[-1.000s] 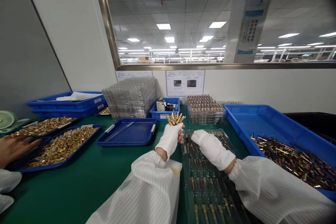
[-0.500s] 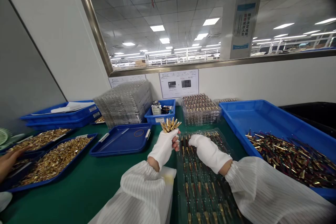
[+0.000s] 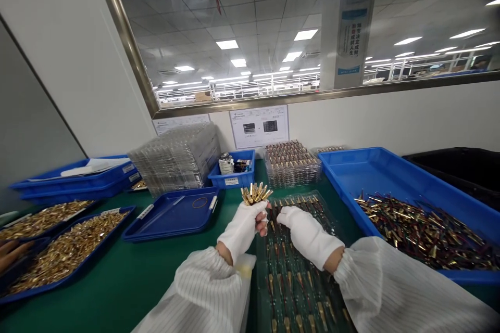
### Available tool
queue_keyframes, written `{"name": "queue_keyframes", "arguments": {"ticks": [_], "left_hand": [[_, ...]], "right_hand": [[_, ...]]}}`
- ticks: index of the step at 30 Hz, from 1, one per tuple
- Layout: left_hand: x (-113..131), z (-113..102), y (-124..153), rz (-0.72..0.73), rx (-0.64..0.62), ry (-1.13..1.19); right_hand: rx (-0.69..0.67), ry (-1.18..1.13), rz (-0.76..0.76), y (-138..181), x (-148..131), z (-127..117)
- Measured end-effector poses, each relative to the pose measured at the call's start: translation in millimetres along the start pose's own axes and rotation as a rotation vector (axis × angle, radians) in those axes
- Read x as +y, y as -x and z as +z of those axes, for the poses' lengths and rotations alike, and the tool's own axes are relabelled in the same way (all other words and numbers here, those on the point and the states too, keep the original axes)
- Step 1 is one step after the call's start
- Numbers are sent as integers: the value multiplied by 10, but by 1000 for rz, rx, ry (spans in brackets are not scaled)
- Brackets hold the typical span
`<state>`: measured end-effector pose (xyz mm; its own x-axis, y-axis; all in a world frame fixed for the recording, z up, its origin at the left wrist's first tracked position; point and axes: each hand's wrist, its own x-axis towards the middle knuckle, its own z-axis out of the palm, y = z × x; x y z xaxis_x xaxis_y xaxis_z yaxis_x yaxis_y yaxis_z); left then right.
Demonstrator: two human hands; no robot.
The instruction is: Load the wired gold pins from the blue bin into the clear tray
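Centre frame: a gloved left hand point(image 3: 242, 225) fists a bundle of gold pins point(image 3: 255, 193) over the clear tray point(image 3: 330, 221); the right hand point(image 3: 304, 230) curls beside it, grip unclear. A slack fist could scatter them.

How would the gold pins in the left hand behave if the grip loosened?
The gold pins are separate slim rods fanning out above the left hand, so they would probably slip apart and scatter. They look round and metallic, so likely dense and apt to roll on the green table.

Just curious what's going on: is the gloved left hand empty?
No, the left hand grips a bunch of gold pins sticking up from the fist.
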<state>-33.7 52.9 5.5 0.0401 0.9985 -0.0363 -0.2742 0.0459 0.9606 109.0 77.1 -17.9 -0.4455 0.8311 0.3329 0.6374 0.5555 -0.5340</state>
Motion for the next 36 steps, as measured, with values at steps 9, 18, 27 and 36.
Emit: {"name": "queue_keyframes", "arguments": {"ticks": [9,18,27,36], "left_hand": [[10,78,43,-85,-24,0],[-167,190,104,-208,-195,-54],[-197,164,-34,-30,77,4],[-272,244,-40,100,177,-158]], "right_hand": [[153,-169,83,-18,113,-64],[-63,-1327,144,25,-29,-141],[13,-1396,167,-47,-29,-58],[154,-1297,133,-62,-85,40]]}}
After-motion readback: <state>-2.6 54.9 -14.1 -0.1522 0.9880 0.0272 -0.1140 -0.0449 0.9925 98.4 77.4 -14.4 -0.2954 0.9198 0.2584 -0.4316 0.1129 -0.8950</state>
